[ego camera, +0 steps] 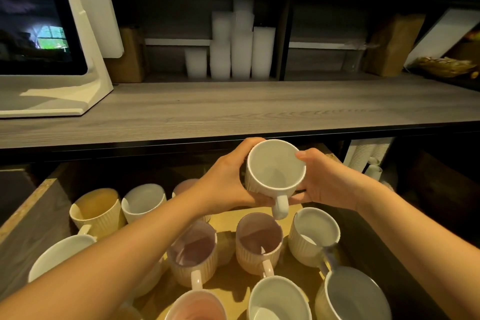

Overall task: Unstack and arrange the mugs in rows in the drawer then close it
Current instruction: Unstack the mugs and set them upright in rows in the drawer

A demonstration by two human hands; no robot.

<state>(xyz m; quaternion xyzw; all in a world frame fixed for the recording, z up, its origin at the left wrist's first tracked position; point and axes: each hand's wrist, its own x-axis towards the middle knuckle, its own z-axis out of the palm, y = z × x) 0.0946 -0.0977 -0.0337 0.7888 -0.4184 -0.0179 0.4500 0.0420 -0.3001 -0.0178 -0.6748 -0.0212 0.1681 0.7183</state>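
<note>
While the white ribbed mug (275, 169) hangs clasped between the left hand (228, 179) and right hand (324, 182) above the drawer (31, 205), lowering it blind could knock the pink mug (259, 241) just below the hands.

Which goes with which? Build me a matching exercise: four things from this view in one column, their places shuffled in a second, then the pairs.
1. white ribbed mug
2. yellow ribbed mug
3. stacked plastic cups
4. monitor

A. standing in the open drawer's back left
B. on the shelf behind the countertop
C. held in both hands above the drawer
D. on the countertop's left end

Pairs: 1-C, 2-A, 3-B, 4-D
</note>
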